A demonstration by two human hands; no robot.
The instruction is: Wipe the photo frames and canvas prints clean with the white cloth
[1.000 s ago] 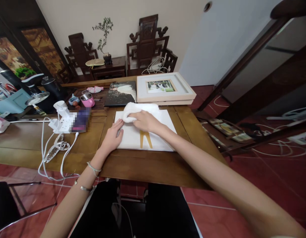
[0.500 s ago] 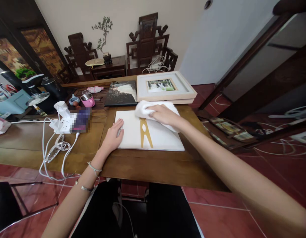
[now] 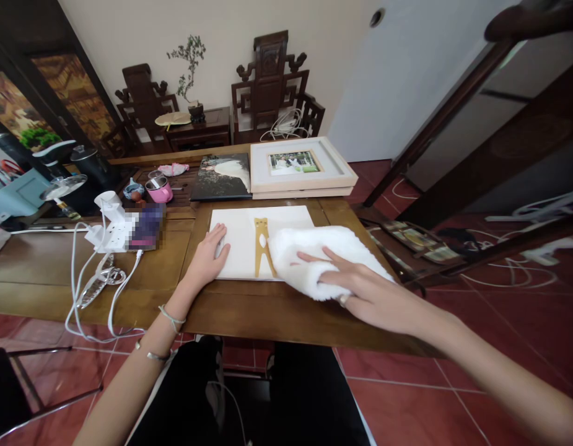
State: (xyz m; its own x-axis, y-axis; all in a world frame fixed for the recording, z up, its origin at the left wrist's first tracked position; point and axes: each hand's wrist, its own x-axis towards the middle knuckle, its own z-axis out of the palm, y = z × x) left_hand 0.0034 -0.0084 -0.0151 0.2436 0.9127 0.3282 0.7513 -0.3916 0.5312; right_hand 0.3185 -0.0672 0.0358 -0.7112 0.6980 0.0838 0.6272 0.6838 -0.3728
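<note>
A white rectangular board [image 3: 237, 248] lies flat on the wooden table [image 3: 249, 316]. On its face is a tan, cat-shaped figure [image 3: 261, 238] with two long legs and a white oval. My left hand [image 3: 210, 254] rests open on the board's left edge, fingers stretched out. My right hand [image 3: 355, 282] grips a fluffy white cloth [image 3: 309, 254], with some fingers spread over it and part of it folded in the palm. The cloth covers the board's right part and hangs over onto the table.
Behind the board lie a dark photo panel [image 3: 223, 176] and a light framed photo [image 3: 300, 167]. To the left are a power strip [image 3: 119, 232] with white cables, a silver hair claw [image 3: 98, 282], and a pink cup [image 3: 160, 189]. A mirror stand [image 3: 425, 241] is on the right.
My right hand has brought the cloth from the board's upper edge down and to the right, uncovering the top of the tan figure. My left hand stays on the board.
</note>
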